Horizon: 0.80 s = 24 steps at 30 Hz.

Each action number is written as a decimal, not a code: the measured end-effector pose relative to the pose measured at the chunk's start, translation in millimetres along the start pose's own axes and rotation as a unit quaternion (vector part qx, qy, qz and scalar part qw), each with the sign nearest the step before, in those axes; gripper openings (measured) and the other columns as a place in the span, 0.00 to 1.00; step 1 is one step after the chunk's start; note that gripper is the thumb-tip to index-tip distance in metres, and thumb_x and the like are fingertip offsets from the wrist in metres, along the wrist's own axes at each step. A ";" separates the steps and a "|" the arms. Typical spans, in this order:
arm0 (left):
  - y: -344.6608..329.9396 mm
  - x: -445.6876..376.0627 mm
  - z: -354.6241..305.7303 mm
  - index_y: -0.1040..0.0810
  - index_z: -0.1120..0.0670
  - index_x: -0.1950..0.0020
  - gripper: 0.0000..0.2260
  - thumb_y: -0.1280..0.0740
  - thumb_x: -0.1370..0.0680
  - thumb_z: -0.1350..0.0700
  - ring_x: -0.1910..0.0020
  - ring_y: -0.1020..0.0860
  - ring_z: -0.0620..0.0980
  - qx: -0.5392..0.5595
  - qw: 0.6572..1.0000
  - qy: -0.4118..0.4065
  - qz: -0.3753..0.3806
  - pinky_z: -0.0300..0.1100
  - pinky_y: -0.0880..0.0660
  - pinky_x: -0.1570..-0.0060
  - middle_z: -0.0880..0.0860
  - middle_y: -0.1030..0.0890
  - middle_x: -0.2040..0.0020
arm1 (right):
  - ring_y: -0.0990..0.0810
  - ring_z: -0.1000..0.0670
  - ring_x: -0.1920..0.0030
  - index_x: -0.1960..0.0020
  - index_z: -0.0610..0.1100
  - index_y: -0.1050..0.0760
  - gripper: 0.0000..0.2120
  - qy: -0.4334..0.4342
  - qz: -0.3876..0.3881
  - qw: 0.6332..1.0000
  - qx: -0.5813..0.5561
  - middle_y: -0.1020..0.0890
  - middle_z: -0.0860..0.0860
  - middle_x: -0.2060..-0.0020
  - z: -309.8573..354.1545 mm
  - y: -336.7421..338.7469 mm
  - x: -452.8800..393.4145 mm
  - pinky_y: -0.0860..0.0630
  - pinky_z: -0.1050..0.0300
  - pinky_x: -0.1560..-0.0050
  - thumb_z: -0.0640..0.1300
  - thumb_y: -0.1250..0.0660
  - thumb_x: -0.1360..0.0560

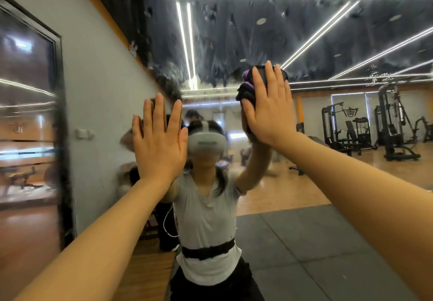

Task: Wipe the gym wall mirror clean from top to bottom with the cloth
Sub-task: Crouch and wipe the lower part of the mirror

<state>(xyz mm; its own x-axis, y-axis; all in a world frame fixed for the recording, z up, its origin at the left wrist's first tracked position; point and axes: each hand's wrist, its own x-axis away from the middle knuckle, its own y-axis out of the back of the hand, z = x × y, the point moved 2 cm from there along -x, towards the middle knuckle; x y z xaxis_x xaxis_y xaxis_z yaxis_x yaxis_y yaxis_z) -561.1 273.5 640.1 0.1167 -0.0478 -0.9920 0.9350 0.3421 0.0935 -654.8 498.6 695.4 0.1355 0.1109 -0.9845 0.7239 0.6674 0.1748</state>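
Item count at the wall
One mirror (304,43); one dark cloth (248,90); two hands, left hand (161,141) and right hand (269,108); one black-framed door (58,113).

No lettering, number or brand name can be read anywhere here. The nearest thing to a sign is a dark emblem (349,112) on the pale window blind (348,106) reflected in the mirror (304,43) (a crest-like shape, with no characters that resolve). A pale logo-like mark (17,128) on the orange wall at far left is too blurred to make out.
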 end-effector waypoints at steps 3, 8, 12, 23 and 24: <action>1.0 -0.1 -0.1 0.50 0.49 0.18 0.27 0.54 0.16 0.44 0.20 0.51 0.59 0.001 1.000 0.000 0.001 0.59 0.51 0.24 0.58 0.49 0.18 | 0.54 0.39 0.20 0.19 0.41 0.46 0.33 -0.025 -0.033 0.999 -0.013 0.48 0.39 0.20 4.9 -8.8 14.9 0.57 0.43 0.21 0.55 0.47 0.19; 1.7 -0.3 -1.6 0.48 0.49 0.18 0.27 0.54 0.16 0.44 0.20 0.50 0.60 0.001 1.000 -0.001 0.005 0.60 0.51 0.24 0.58 0.49 0.18 | 0.54 0.40 0.20 0.19 0.41 0.47 0.33 -0.025 -0.041 0.999 -0.025 0.48 0.40 0.20 1.8 -17.1 53.2 0.62 0.49 0.22 0.55 0.48 0.19; 1.8 -0.8 -0.4 0.48 0.49 0.18 0.27 0.54 0.17 0.43 0.20 0.51 0.60 0.007 1.000 -0.003 0.003 0.60 0.51 0.24 0.58 0.49 0.18 | 0.53 0.41 0.20 0.19 0.41 0.47 0.33 -0.029 -0.041 0.998 -0.027 0.47 0.40 0.20 -1.3 -25.4 106.3 0.62 0.50 0.21 0.55 0.47 0.20; 4.1 -0.6 -1.6 0.48 0.49 0.18 0.27 0.53 0.17 0.44 0.20 0.51 0.60 0.007 1.000 0.000 0.003 0.60 0.52 0.24 0.58 0.49 0.18 | 0.49 0.39 0.20 0.20 0.40 0.45 0.33 0.019 -0.028 0.999 -0.001 0.44 0.39 0.21 -19.4 -20.9 107.9 0.57 0.46 0.21 0.55 0.46 0.19; 3.8 -0.4 -1.9 0.47 0.49 0.18 0.27 0.53 0.17 0.44 0.20 0.51 0.60 0.007 1.000 -0.001 0.001 0.60 0.52 0.24 0.58 0.49 0.18 | 0.50 0.39 0.20 0.19 0.40 0.45 0.33 0.006 -0.030 0.999 -0.009 0.45 0.39 0.20 -19.5 -16.4 89.9 0.58 0.47 0.21 0.55 0.46 0.19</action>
<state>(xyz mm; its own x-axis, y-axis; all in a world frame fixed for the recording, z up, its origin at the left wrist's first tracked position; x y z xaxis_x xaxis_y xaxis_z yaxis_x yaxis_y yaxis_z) -558.2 276.6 640.7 0.1184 -0.0487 -0.9918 0.9396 0.3286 0.0961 -667.7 512.0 603.9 0.0836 0.0782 -0.9934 0.7176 0.6870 0.1145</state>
